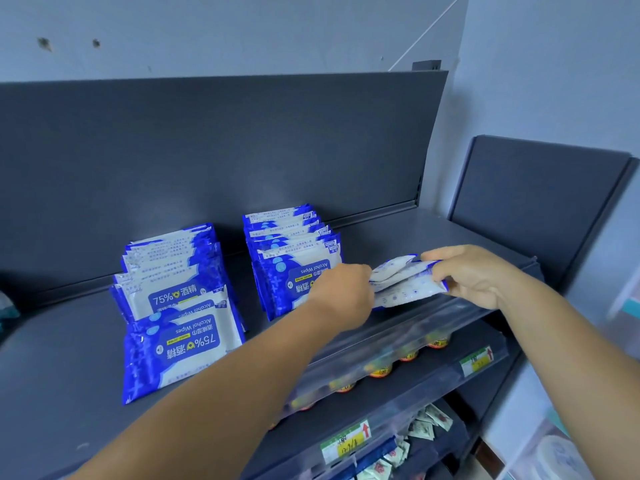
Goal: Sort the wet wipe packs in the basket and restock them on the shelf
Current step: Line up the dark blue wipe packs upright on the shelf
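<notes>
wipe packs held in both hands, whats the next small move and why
Probably set the held packs down on the bare shelf right of the second row: both hands, left hand and right hand, grip them just above that spot.

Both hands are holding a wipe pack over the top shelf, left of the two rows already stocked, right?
Not left. In the head view, both the left hand and right hand hold the wipe pack over the top shelf, right of the two rows.

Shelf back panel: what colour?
Dark grey back panel, plain with no pattern; seen in the head view, behind the blue-and-white wipe packs.
</notes>
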### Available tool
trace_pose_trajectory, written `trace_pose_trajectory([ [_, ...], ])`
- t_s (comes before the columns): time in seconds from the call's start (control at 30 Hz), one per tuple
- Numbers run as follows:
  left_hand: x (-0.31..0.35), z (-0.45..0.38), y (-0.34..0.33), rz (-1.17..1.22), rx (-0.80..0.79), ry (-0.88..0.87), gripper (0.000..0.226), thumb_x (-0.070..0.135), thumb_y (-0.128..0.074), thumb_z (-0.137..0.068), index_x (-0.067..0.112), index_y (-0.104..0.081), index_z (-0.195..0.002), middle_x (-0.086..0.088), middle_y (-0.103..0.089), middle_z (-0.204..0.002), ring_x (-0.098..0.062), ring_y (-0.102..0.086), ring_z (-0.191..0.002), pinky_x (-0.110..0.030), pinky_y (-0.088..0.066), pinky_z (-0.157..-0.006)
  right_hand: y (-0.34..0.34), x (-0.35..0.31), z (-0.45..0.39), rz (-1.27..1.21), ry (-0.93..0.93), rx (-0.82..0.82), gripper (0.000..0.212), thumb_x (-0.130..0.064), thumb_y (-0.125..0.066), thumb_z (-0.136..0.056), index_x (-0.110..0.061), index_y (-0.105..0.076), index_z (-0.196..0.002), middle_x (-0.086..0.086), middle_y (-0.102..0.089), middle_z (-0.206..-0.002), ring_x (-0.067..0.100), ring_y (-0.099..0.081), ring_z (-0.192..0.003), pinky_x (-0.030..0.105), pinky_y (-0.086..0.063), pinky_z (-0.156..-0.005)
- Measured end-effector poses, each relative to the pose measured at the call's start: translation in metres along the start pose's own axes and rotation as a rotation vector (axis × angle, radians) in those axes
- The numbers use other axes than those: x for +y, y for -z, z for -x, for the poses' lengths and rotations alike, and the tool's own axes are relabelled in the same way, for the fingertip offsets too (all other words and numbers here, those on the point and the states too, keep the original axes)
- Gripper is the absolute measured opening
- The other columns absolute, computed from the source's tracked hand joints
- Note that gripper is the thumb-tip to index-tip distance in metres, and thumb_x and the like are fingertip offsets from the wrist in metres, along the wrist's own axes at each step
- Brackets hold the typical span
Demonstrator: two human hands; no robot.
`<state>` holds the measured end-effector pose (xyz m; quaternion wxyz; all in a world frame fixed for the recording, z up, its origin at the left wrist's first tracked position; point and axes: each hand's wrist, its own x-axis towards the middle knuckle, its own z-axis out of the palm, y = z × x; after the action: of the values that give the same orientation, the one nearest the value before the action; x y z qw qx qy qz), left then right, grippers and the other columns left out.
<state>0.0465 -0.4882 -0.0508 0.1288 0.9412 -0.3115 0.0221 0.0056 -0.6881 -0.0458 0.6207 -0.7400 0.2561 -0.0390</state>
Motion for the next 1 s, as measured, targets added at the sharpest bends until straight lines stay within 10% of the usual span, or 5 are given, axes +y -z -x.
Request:
trace_pose_trajectory([
  [0.4, -0.007, 0.032, 0.016, -0.092, -0.109, -0.079, 0.055, 0.046, -0.062, -0.082, 0.016, -0.039, -0.123, -0.005, -0.060, -0.102, -0.027, -0.058, -0.089, -0.033, -0.045, -0.070, -0.027, -0.018, 0.026, -0.129, -0.105, 0.006, 0.030, 0.021, -0.036, -0.088, 0.014, -0.059, -0.105, 0.022, -0.062, -0.095, 0.022, -0.058, -0.070, 0.016, -0.049, -0.042],
  [0.53, -0.007, 0.029, 0.018, -0.124, -0.014, -0.053, 0.034, 0.033, -0.052, -0.092, 0.013, -0.045, -0.118, -0.011, -0.060, -0.109, -0.032, -0.058, -0.096, -0.034, -0.041, -0.069, -0.033, -0.022, 0.042, -0.114, -0.054, -0.100, 0.037, 0.024, -0.037, -0.085, 0.007, -0.059, -0.110, 0.020, -0.063, -0.105, 0.023, -0.063, -0.085, 0.021, -0.056, -0.061],
  [0.67, -0.015, 0.025, 0.039, -0.121, -0.023, -0.083, 0.021, 0.036, -0.053, -0.089, 0.017, -0.048, -0.095, -0.004, -0.057, -0.093, -0.027, -0.057, -0.091, -0.032, -0.043, -0.069, -0.042, -0.024, 0.065, 0.246, 0.222, -0.220, 0.039, -0.006, -0.063, -0.088, -0.034, -0.057, -0.115, -0.004, -0.067, -0.104, 0.006, -0.060, -0.097, 0.018, -0.042, -0.079],
  [1.0, -0.038, 0.050, 0.022, 0.028, 0.040, 0.061, 0.057, 0.044, -0.064, -0.084, 0.017, -0.043, -0.130, -0.004, -0.051, -0.120, -0.025, -0.057, -0.102, -0.036, -0.049, -0.080, -0.083, -0.006, 0.051, -0.126, 0.193, -0.148, 0.031, -0.011, -0.055, -0.094, -0.020, -0.050, -0.123, 0.005, -0.066, -0.107, 0.014, -0.063, -0.090, 0.028, -0.047, -0.087],
])
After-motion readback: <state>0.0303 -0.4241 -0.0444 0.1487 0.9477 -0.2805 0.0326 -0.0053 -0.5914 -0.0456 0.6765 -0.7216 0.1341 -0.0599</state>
